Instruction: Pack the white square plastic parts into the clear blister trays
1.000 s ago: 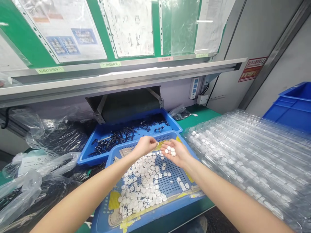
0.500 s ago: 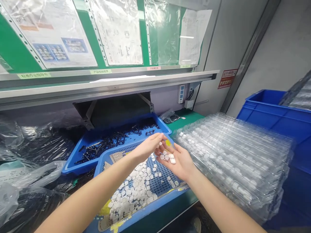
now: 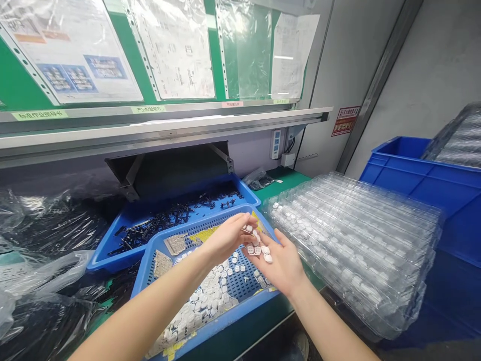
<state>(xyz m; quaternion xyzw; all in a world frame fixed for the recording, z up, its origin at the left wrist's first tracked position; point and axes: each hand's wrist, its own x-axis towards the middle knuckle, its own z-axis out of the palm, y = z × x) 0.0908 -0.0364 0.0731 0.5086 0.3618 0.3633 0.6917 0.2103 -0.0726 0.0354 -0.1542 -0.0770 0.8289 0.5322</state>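
Several small white square plastic caps (image 3: 257, 249) lie in the upturned palm of my right hand (image 3: 283, 265), its thumb and fingers apart beneath them. My left hand (image 3: 233, 234) reaches over that palm with curled fingers, and a few more caps show at its fingertips. Below both hands sits a blue perforated basket (image 3: 221, 324). Loose white caps (image 3: 206, 303) are heaped in its front left part, with scattered ones nearer the right side. My left forearm hides some of the heap.
Behind the basket, a blue tray (image 3: 108, 261) contains black slender parts (image 3: 161, 225). To the right is a stack of clear plastic trays (image 3: 368, 235) with white pieces inside. Beyond stand blue crates (image 3: 409, 180). Black plastic bags (image 3: 48, 220) crowd the left; a shelf rail (image 3: 169, 131) crosses above.
My left fingers have dipped closer to my right palm, and more white caps show between the hands. The view has shifted slightly, moving the background left.
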